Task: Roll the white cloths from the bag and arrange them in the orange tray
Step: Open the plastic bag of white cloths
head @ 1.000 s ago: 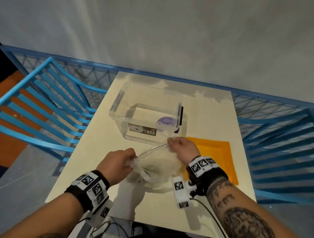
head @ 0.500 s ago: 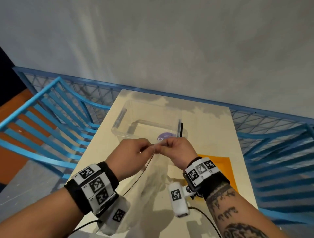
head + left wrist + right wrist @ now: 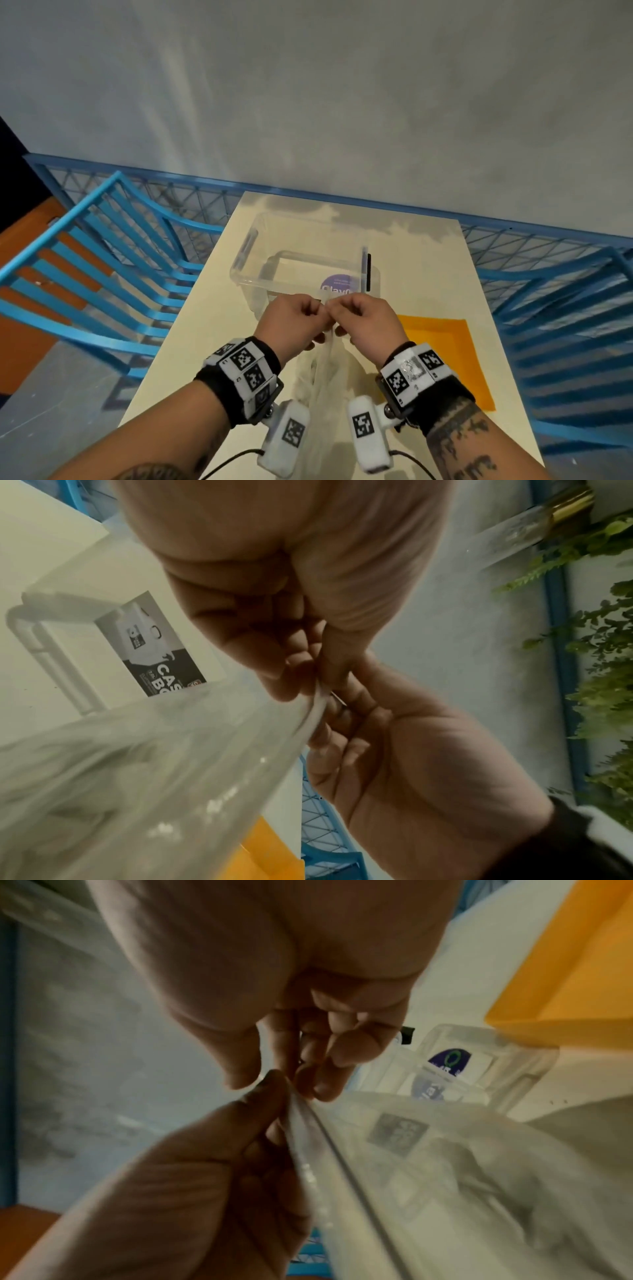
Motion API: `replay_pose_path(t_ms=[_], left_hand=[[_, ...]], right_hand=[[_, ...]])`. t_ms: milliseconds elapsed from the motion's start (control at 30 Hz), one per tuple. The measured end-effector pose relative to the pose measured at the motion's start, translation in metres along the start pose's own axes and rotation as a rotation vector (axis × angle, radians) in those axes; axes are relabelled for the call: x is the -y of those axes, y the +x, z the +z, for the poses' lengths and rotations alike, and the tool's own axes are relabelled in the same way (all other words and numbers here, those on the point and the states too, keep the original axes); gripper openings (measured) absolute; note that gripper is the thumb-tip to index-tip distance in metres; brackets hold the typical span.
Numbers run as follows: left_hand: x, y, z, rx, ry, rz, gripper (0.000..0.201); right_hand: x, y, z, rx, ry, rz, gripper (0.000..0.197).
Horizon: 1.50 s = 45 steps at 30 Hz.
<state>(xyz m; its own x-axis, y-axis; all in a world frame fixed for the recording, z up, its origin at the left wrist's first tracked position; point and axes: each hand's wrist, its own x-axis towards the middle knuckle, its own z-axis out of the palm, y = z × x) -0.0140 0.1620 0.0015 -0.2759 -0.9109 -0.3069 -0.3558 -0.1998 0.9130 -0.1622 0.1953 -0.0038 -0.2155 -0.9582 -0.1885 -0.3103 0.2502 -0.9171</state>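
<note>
Both hands meet above the counter (image 3: 205,342), the left hand (image 3: 291,325) and right hand (image 3: 364,322) each pinching the top edge of the clear plastic bag (image 3: 323,377), which hangs between them holding white cloths (image 3: 496,1191). Right lies the orange tray (image 3: 455,359); beyond stands a clear storage box (image 3: 260,274).

Orange tray (image 3: 442,346), white cloths (image 3: 479,1177)
</note>
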Motion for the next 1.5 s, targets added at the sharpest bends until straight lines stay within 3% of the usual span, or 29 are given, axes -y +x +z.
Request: replay_pose_path(t_ms=[133, 233, 433, 733, 800, 900, 1067, 1167, 1300, 1400, 1500], left_hand=[[0.004, 0.004, 0.0, 0.091, 0.136, 0.088, 0.015], [0.004, 0.005, -0.003, 0.127, 0.06, 0.045, 0.018], [0.003, 0.004, 0.002, 0.055, -0.095, -0.009, 0.013], [0.001, 0.005, 0.013, -0.087, 0.358, 0.19, 0.011], [0.002, 0.006, 0.011, -0.125, 0.351, 0.177, 0.013], [-0.002, 0.005, 0.009, -0.104, 0.27, 0.129, 0.016], [-0.01, 0.006, 0.015, -0.097, 0.062, 0.074, 0.011], [-0.007, 0.006, 0.015, -0.111, 0.015, 0.065, 0.01], [-0.001, 0.007, 0.008, -0.184, 0.021, 0.06, 0.011], [0.0, 0.0, 0.008, -0.089, -0.01, -0.006, 0.023], [0.002, -0.012, 0.014, 0.039, 0.111, -0.091, 0.041]], right_hand=[[-0.001, 0.0, -0.003, 0.008, 0.059, 0.102, 0.022], [0.002, 0.005, -0.009, 0.049, 0.075, 0.152, 0.017], [0.007, 0.013, -0.005, 0.048, -0.376, -0.015, 0.026], [0.016, 0.011, 0.0, 0.014, -0.778, -0.215, 0.016], [0.014, 0.01, -0.005, -0.005, -0.816, -0.205, 0.013], [0.007, 0.012, -0.011, -0.008, -0.747, -0.115, 0.019], [0.004, 0.005, -0.011, 0.111, -0.327, 0.125, 0.022], [0.005, -0.004, -0.012, 0.191, -0.183, 0.203, 0.012], [0.0, -0.004, -0.018, -0.016, -0.023, 0.261, 0.011], [-0.001, -0.006, -0.016, -0.025, 0.048, 0.249, 0.011], [0.001, -0.008, -0.01, -0.011, 0.096, 0.234, 0.006]])
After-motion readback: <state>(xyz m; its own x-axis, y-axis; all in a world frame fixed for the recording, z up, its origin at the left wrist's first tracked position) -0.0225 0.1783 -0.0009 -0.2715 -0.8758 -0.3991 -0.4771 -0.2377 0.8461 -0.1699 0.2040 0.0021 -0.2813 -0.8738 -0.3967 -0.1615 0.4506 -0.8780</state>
